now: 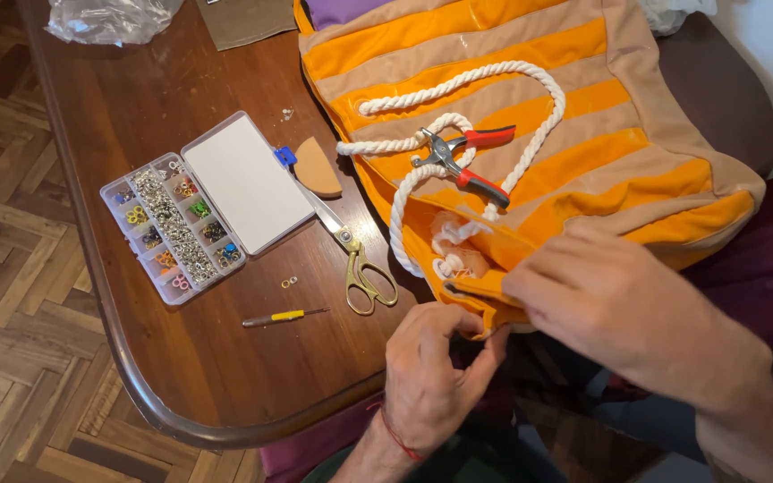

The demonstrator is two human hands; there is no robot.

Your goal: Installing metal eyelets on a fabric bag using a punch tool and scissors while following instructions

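An orange and beige striped fabric bag (pixel 574 134) lies across the dark wooden table (pixel 163 98), with a white rope handle (pixel 458 89) looped on top. Red-handled pliers (pixel 467 161) rest on the bag among the rope. My left hand (pixel 431 376) pinches the bag's near edge from below at the table's front. My right hand (pixel 619 304) presses and grips the same folded edge from above, just right of the knotted rope ends (pixel 454 246).
An open clear organiser box (pixel 203 201) with several compartments of small metal eyelets sits left of the bag. Gold-handled scissors (pixel 355 255), a yellow-handled awl (pixel 281 317), two loose eyelets (pixel 289 283), a tan wedge (pixel 317 167) and a plastic bag (pixel 109 18) lie on the table. Parquet floor lies to the left.
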